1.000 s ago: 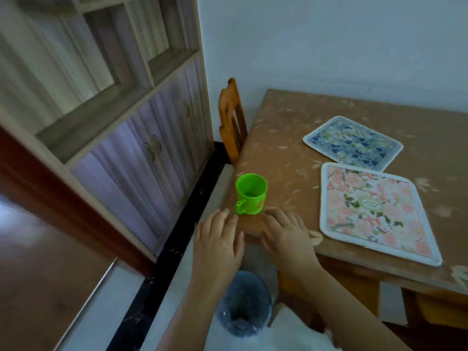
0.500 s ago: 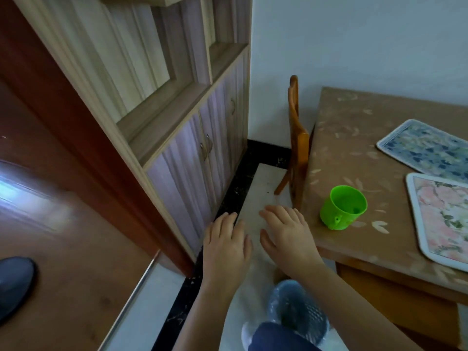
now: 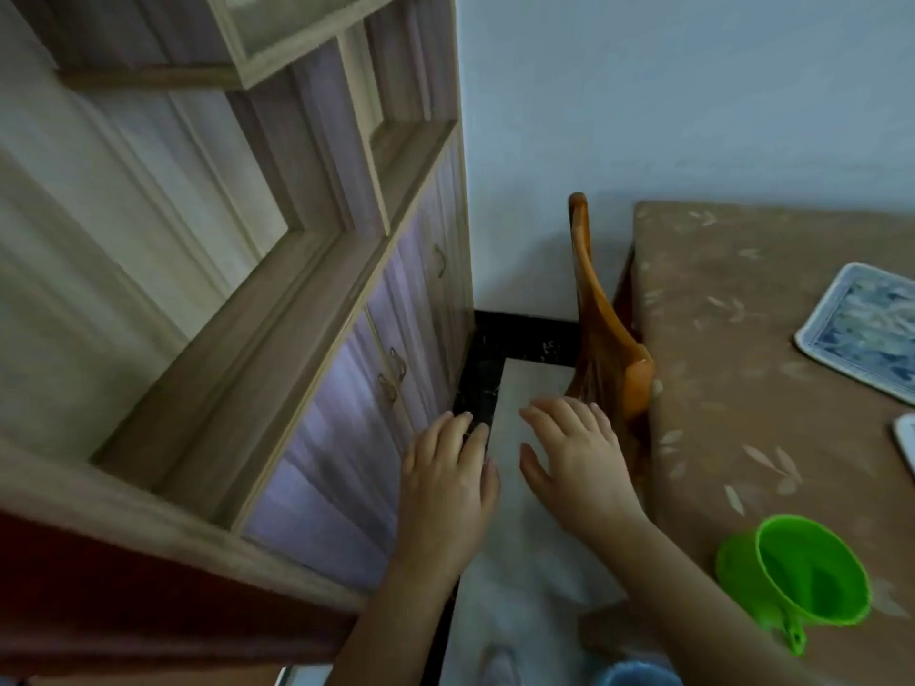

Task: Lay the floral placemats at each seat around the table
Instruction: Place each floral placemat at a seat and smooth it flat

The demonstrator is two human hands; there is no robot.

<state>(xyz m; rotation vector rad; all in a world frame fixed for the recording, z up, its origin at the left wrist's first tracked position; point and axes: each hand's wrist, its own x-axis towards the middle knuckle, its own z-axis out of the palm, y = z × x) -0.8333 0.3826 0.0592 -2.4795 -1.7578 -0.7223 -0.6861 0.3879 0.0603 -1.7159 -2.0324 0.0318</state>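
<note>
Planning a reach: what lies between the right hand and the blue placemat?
Head view: the wooden chair back, then bare tabletop, lie between the right hand and the blue placemat.

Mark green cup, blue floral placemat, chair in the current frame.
green cup (image 3: 804,569), head view, inside wall.
blue floral placemat (image 3: 874,329), head view, patterned centre of the visible part.
chair (image 3: 596,314), head view, curved backrest.
</note>
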